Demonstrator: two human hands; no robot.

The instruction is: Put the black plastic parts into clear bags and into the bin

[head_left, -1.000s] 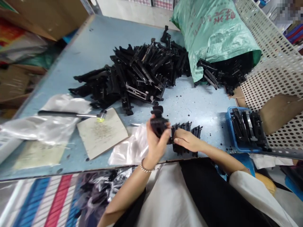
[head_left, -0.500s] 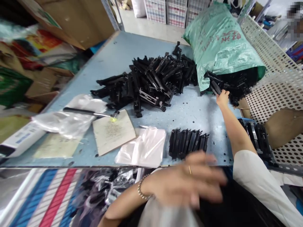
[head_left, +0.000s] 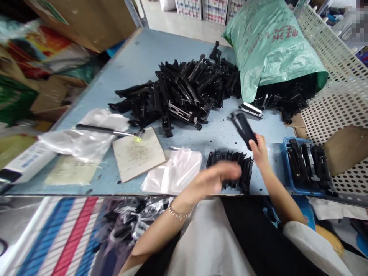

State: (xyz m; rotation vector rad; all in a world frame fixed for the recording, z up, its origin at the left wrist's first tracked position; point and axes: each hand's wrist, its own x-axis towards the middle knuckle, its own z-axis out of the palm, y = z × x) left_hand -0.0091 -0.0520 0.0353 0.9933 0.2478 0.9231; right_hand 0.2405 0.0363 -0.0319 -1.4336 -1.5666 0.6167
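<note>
My right hand point(head_left: 260, 153) grips the near end of a long black plastic part point(head_left: 245, 128), held tilted above the table; its far end looks forked and is blurred. Blurred by motion, my left hand point(head_left: 214, 177) reaches over the left end of a row of similar black parts point(head_left: 246, 174), fingers stretched out and nothing seen in them. Whether it touches the row I cannot tell. Farther back lies a big heap of the black parts point(head_left: 186, 88). More of them spill from the mouth of a green woven sack point(head_left: 276, 50), one with a silvery strip point(head_left: 252, 109).
A blue basket point(head_left: 287, 168) of black parts stands at the right by a perforated panel point(head_left: 330, 99). Left of the row lie clear plastic bags point(head_left: 175, 170), a stained board point(head_left: 138, 157) and a black-handled hammer point(head_left: 106, 129). Cardboard boxes point(head_left: 86, 19) crowd the left edge.
My right hand has drawn the black part away from the sack, toward me and left. My left hand has moved up and left to the row. A silver-striped part now shows at the sack's mouth.
</note>
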